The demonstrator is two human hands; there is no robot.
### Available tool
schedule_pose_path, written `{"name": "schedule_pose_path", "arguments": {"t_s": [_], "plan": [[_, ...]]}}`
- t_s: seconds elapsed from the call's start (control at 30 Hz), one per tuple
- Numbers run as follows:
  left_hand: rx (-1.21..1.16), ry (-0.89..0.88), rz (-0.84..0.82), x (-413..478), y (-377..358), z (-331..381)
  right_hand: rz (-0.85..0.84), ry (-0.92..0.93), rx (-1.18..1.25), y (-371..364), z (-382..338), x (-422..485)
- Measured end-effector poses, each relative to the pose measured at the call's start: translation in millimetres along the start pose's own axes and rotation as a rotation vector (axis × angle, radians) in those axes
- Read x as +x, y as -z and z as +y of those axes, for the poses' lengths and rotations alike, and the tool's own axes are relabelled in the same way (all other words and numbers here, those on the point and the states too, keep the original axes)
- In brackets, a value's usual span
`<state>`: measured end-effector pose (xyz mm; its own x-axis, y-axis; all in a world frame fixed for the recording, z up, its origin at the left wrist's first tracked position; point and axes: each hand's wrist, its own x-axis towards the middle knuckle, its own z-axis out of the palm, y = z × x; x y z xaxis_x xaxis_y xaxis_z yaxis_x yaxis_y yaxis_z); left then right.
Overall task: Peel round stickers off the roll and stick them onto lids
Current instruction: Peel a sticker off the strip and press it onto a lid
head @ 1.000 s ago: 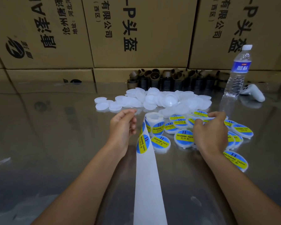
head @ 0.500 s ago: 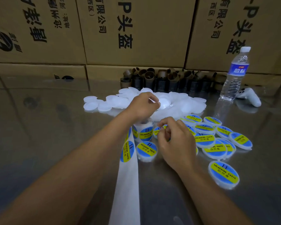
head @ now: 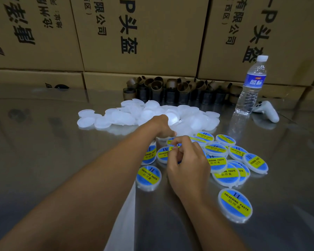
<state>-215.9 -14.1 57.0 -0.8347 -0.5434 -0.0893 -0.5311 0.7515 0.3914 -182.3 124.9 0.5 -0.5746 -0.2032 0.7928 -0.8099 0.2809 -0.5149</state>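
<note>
sticker [head: 174,148] sits just near of blank lids [head: 120,116].
right hand [head: 187,160] pinches it; left hand [head: 162,124] is in the lids, grip hidden, can't tell.

I worked in a warehouse packing area: stacked printed cartons [head: 140,33] walled my steel desk [head: 43,151], empty roll cores [head: 170,89] piled behind.

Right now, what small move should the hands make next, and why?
Probably the left hand should lift one lid off the pile of blank lids and bring it under the right hand, which pinches a sticker. The left hand rests on the pile; whether it grips a lid already is hidden.
</note>
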Motion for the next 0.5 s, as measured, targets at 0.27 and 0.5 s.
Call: {"name": "schedule_pose_path", "arguments": {"t_s": [0.27, 0.5], "plan": [[-0.241, -0.196, 0.266, -29.0, 3.4, -12.0, -0.004, -0.097, 0.040, 0.7, 2.6, 1.5], [-0.354, -0.408, 0.486, -109.1, -6.0, -29.9, 0.048, -0.338, 0.376, 5.4, -1.9, 7.1]]}}
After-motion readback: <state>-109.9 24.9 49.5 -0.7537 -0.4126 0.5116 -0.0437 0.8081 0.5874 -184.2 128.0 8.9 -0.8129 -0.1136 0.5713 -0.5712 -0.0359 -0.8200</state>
